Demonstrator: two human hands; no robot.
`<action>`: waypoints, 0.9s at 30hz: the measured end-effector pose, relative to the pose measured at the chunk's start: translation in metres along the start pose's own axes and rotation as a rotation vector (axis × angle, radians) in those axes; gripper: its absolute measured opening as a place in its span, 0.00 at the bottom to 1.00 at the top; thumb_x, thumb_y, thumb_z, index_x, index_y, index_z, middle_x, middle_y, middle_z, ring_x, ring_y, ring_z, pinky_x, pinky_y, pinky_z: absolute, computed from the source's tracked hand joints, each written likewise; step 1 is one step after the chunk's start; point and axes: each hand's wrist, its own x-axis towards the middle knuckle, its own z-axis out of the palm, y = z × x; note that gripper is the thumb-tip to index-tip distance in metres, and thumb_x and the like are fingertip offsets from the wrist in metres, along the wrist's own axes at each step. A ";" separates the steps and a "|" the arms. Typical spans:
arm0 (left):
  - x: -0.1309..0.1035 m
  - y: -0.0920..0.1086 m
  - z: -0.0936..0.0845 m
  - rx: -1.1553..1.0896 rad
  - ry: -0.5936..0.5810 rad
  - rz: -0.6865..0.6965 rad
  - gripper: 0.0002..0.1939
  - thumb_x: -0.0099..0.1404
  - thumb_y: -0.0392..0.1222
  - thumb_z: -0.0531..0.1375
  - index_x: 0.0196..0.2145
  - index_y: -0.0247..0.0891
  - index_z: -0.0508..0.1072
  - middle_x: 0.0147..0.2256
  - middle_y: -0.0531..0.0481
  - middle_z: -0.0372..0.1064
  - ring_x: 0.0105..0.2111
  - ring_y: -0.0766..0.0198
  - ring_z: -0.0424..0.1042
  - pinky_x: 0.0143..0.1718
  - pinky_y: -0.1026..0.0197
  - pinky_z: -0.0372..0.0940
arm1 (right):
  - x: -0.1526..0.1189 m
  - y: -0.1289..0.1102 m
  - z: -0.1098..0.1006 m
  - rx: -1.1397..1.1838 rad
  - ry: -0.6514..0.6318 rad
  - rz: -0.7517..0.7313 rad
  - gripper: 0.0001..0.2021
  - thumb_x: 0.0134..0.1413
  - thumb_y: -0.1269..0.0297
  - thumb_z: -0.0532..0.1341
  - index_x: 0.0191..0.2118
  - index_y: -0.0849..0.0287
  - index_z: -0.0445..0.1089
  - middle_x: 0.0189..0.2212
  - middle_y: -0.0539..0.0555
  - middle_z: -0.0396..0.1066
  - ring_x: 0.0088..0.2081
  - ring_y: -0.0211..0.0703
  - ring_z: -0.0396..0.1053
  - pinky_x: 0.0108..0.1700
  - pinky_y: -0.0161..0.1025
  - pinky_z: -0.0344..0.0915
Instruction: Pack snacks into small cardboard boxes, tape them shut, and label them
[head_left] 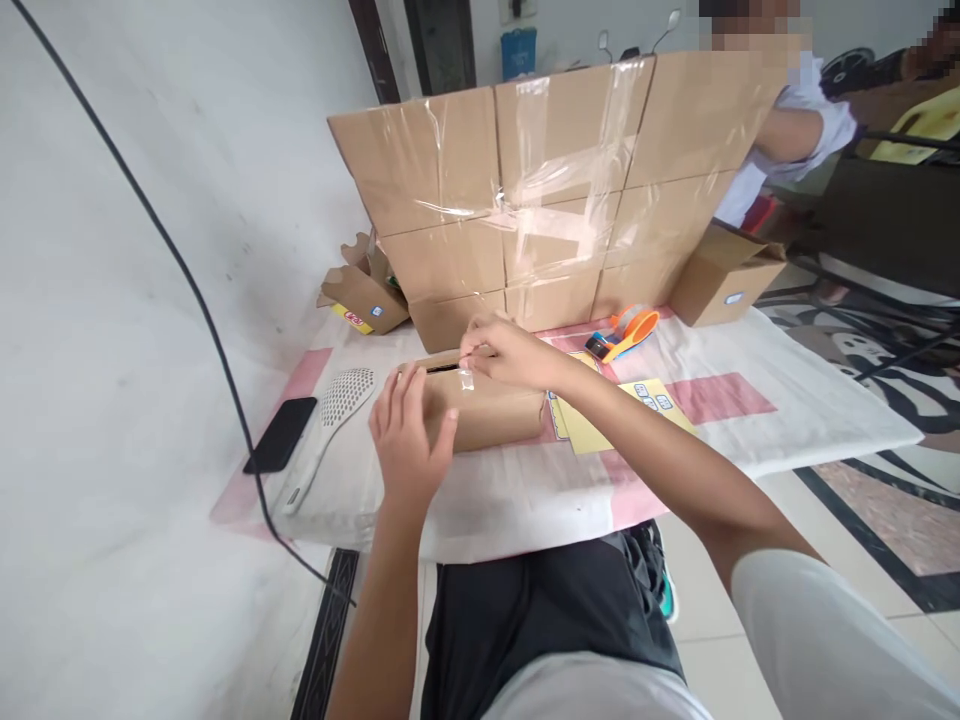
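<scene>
A small brown cardboard box (491, 415) lies on the cloth-covered table (510, 500) before me, with a dark narrow gap along its top. My left hand (409, 430) grips its left end, fingers over the top edge and thumb against the front. At the gap, my right hand (504, 352) is closed in a pinch on a short strip of clear tape (466, 380), which sticks to the upper front edge. The fingertips partly hide the tape. Right of the box, yellow sheets (622, 418) with small stickers lie flat. Behind them is an orange tape dispenser (634, 325).
A large taped cardboard panel (450, 260) stands behind the box. Cardboard boxes flank it, an opened one (367, 290) left and another (724, 275) right. A white slotted scoop (345, 395) and black phone (281, 435) lie left. A black cable (187, 275) hangs nearby. Another person (787, 140) is behind.
</scene>
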 end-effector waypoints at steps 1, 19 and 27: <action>0.008 -0.003 0.004 0.033 -0.065 0.011 0.31 0.72 0.51 0.57 0.69 0.39 0.62 0.64 0.36 0.67 0.68 0.44 0.61 0.71 0.38 0.45 | 0.011 0.006 0.007 -0.070 -0.050 0.019 0.08 0.62 0.71 0.62 0.32 0.59 0.75 0.38 0.54 0.69 0.46 0.48 0.64 0.54 0.47 0.54; 0.003 -0.008 0.018 0.171 -0.163 0.048 0.22 0.75 0.50 0.55 0.62 0.47 0.74 0.58 0.45 0.75 0.60 0.49 0.70 0.73 0.36 0.40 | 0.008 0.045 0.031 -0.309 0.510 0.375 0.34 0.57 0.61 0.65 0.68 0.62 0.59 0.59 0.69 0.66 0.59 0.70 0.63 0.59 0.66 0.59; 0.031 0.027 0.004 0.299 -0.326 0.077 0.27 0.73 0.62 0.55 0.61 0.47 0.75 0.65 0.38 0.66 0.66 0.39 0.62 0.70 0.25 0.42 | -0.168 0.119 0.010 -0.253 0.508 0.298 0.21 0.68 0.51 0.54 0.57 0.56 0.72 0.58 0.62 0.74 0.61 0.60 0.69 0.64 0.61 0.62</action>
